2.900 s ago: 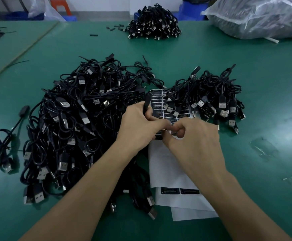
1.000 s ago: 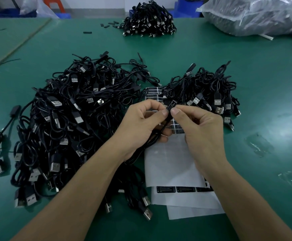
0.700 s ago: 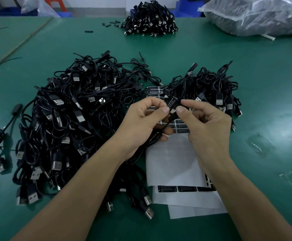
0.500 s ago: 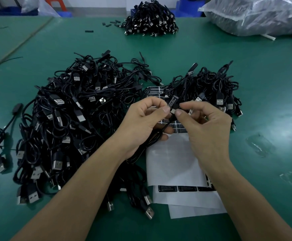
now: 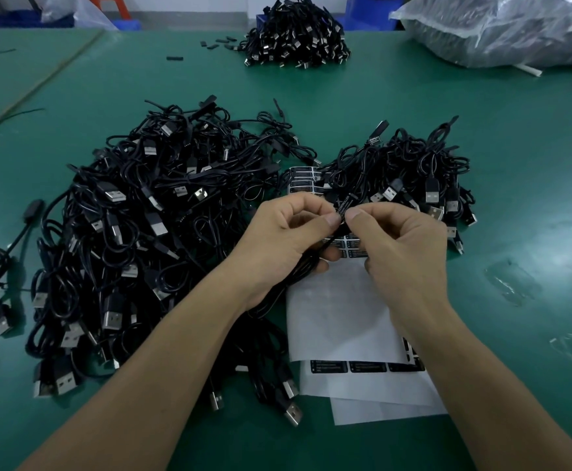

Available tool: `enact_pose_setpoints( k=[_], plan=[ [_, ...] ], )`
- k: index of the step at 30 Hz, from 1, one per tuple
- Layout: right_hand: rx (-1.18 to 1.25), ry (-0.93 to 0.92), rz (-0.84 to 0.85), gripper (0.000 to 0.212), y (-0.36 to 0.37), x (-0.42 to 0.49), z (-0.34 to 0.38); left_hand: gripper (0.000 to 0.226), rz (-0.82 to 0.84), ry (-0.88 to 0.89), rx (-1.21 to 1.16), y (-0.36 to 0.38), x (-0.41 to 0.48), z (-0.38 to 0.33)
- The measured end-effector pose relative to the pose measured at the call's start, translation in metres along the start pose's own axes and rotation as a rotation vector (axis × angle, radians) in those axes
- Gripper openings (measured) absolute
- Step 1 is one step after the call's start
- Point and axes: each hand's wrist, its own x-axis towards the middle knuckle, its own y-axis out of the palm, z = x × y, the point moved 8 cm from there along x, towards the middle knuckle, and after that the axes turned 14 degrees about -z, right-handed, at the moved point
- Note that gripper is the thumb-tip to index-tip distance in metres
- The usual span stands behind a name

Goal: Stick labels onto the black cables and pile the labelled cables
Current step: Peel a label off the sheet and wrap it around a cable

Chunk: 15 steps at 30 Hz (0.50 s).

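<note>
Fingertips (image 5: 333, 219) of the left hand (image 5: 278, 239) and right hand (image 5: 403, 246) meet, clamped on one black cable (image 5: 300, 271). They pinch a label (image 5: 343, 206) onto it, just above the label sheet (image 5: 339, 307). A big cable heap (image 5: 148, 226) lies left of the sheet, and a smaller pile (image 5: 414, 171) sits beyond its far right corner.
</note>
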Motion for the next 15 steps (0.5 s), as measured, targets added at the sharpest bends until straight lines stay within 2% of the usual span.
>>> enact_pose_setpoints(
  k=[6, 10, 15],
  plan=[
    [0.005, 0.018, 0.050, 0.021, 0.0041, -0.0007, 0.0018, 0.004, 0.009, 0.017, 0.008, 0.0004, -0.0001, -0.0003],
    [0.014, 0.043, 0.052, 0.025, 0.0052, -0.0010, 0.0014, 0.021, 0.002, 0.020, 0.010, 0.0009, -0.0005, 0.0004],
    [0.044, 0.070, 0.045, 0.022, 0.0048, -0.0004, -0.0009, 0.028, -0.020, -0.024, 0.023, -0.0005, -0.0002, 0.0032]
  ],
)
